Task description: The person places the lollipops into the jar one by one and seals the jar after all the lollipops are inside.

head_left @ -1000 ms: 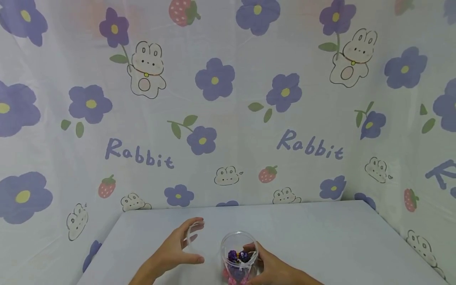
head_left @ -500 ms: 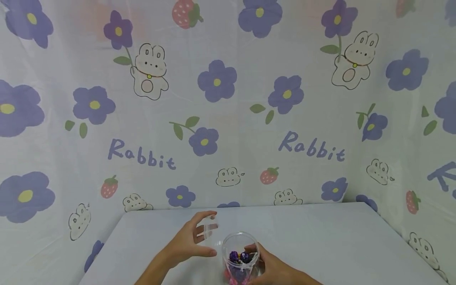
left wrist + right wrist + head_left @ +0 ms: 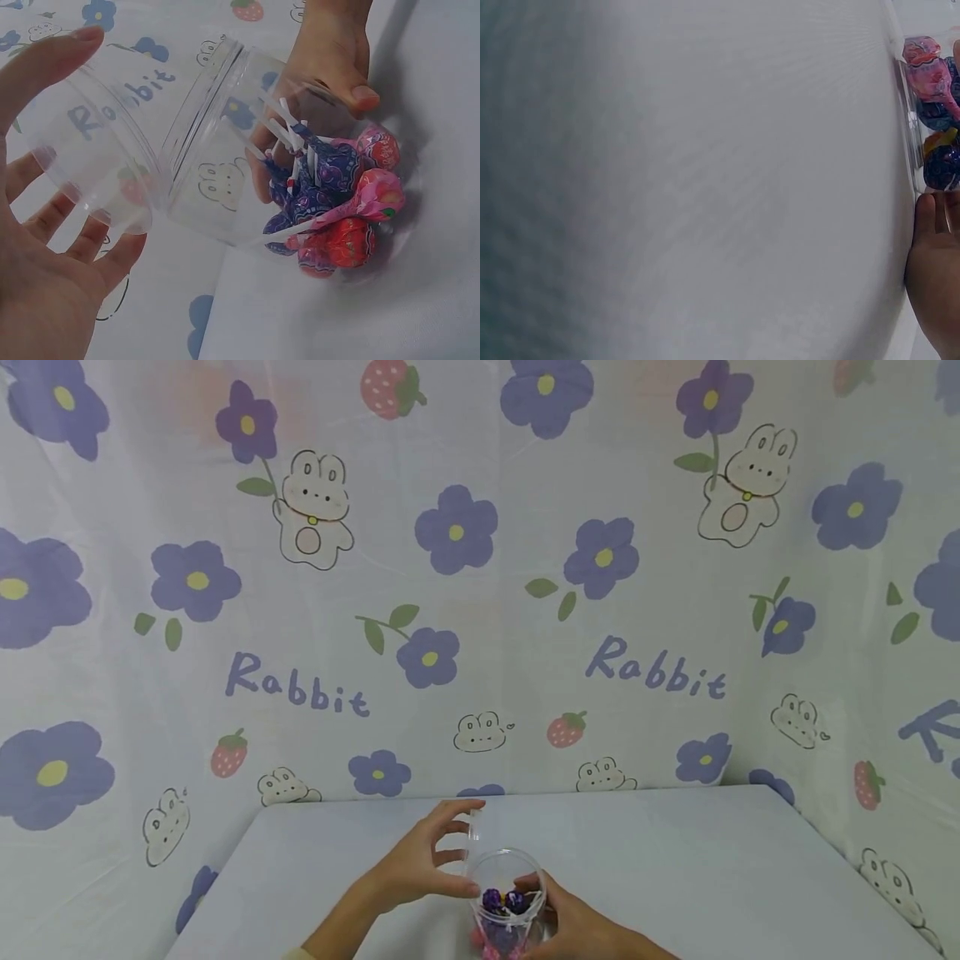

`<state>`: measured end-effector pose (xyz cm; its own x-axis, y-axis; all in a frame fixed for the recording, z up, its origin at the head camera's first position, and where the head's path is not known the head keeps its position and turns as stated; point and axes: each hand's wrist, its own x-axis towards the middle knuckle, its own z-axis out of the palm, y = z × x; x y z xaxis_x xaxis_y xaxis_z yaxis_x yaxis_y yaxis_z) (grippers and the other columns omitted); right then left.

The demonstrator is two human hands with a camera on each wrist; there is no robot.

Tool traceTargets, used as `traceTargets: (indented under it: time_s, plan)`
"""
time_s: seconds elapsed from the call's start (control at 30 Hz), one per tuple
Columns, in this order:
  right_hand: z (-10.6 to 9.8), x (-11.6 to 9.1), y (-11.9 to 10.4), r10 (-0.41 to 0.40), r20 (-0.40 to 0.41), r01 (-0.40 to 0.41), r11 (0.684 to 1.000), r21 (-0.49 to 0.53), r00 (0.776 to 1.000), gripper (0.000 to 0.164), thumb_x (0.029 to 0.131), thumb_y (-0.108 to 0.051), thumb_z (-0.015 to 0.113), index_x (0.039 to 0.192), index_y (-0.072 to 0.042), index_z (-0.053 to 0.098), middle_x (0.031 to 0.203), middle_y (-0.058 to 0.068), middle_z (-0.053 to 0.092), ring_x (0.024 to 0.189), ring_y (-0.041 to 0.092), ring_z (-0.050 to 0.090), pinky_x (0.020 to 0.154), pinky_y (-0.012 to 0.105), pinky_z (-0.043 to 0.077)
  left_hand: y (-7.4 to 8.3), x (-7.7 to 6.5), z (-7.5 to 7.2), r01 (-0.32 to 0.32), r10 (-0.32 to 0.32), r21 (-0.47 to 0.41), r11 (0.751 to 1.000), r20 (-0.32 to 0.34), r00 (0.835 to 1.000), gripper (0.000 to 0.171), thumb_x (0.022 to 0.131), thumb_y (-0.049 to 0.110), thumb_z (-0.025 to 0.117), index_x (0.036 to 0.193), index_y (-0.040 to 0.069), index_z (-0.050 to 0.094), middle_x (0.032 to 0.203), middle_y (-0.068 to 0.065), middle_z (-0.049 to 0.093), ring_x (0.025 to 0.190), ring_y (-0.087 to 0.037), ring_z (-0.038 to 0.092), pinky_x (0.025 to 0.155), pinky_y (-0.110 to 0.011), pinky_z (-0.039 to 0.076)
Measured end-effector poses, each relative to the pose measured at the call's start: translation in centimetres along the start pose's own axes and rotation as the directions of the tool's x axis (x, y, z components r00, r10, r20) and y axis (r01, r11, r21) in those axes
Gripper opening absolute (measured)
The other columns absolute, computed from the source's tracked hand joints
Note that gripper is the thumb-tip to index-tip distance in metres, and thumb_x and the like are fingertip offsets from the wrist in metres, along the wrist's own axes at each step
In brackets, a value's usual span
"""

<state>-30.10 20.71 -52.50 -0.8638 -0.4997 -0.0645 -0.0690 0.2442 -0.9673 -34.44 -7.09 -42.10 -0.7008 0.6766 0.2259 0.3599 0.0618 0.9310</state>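
Note:
A clear plastic jar (image 3: 506, 864) stands near the table's front edge. Inside lie several wrapped lollipops (image 3: 322, 187), purple, pink and red, some with white sticks pointing up toward the mouth. My right hand (image 3: 573, 918) grips the jar from its right side; in the left wrist view its thumb lies along the wall. My left hand (image 3: 427, 860) holds a clear round lid (image 3: 97, 142) by its rim, thumb on one side and fingers spread round the other. The lid is tilted on edge, right at the jar's open mouth, on its left side.
The white table (image 3: 675, 860) reaches back to a hanging cloth (image 3: 480, 610) printed with purple flowers, rabbits and strawberries. The cloth also covers the left and right sides.
My left hand has moved right with the lid, from well left of the jar up to its mouth. The right hand and jar have stayed in place.

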Motion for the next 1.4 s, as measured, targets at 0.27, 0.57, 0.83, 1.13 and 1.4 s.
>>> traceTargets:
  time_s: [0.27, 0.57, 0.83, 1.13, 1.4]
  plan:
    - [-0.6, 0.1, 0.3, -0.083, 0.036, 0.083, 0.997, -0.006, 0.996, 0.085, 0.086, -0.02, 0.088, 0.151, -0.005, 0.036, 0.149, 0.011, 0.046, 0.136, 0.031, 0.048, 0.114, 0.056, 0.037, 0.7, 1.2, 0.8, -0.007, 0.0, 0.134, 0.991, 0.053, 0.999, 0.09, 0.074, 0.029, 0.094, 0.152, 0.025, 0.048, 0.15, -0.007, 0.049, 0.134, -0.034, 0.047, 0.106, -0.049, 0.048]
    - [-0.7, 0.1, 0.6, -0.087, 0.057, 0.085, 0.996, 0.04, 0.995, 0.084, 0.087, -0.014, 0.085, 0.151, -0.004, 0.032, 0.147, 0.013, 0.044, 0.135, 0.031, 0.046, 0.111, 0.045, 0.043, 1.0, 2.1, 1.6, -0.044, 0.009, 0.331, 0.943, 0.108, 0.994, 0.084, 0.073, 0.031, 0.094, 0.147, 0.025, 0.055, 0.146, 0.003, 0.054, 0.128, -0.023, 0.05, 0.1, -0.04, 0.05]
    - [-0.6, -0.1, 0.9, -0.101, 0.081, 0.092, 0.99, 0.103, 0.992, 0.108, 0.088, -0.011, 0.084, 0.164, -0.01, 0.008, 0.154, 0.015, 0.036, 0.135, 0.031, 0.047, 0.105, 0.039, 0.05, 1.2, 2.8, 2.3, -0.067, -0.019, 0.464, 0.883, 0.177, 0.984, 0.085, 0.07, 0.046, 0.093, 0.145, 0.03, 0.058, 0.138, 0.009, 0.055, 0.12, -0.013, 0.051, 0.098, -0.038, 0.05]
    - [-0.6, -0.3, 0.9, -0.129, 0.103, 0.118, 0.987, 0.107, 0.986, 0.109, 0.09, -0.011, 0.082, 0.164, -0.006, 0.002, 0.158, 0.02, 0.031, 0.139, 0.033, 0.042, 0.106, 0.033, 0.047, 1.4, 3.0, 3.1, -0.1, -0.034, 0.554, 0.826, 0.227, 0.973, 0.087, 0.07, 0.044, 0.096, 0.146, 0.024, 0.059, 0.135, 0.009, 0.05, 0.125, -0.012, 0.042, 0.102, -0.038, 0.045]
    - [-0.7, -0.4, 0.6, -0.127, 0.118, 0.116, 0.988, 0.1, 0.985, 0.108, 0.092, -0.015, 0.08, 0.164, -0.002, 0.0, 0.16, 0.022, 0.027, 0.14, 0.035, 0.041, 0.107, 0.037, 0.048, -0.2, 2.4, 4.3, -0.123, 0.022, 0.611, 0.782, 0.169, 0.985, 0.08, 0.075, 0.051, 0.087, 0.146, 0.025, 0.06, 0.137, 0.008, 0.05, 0.124, -0.013, 0.041, 0.102, -0.043, 0.043]
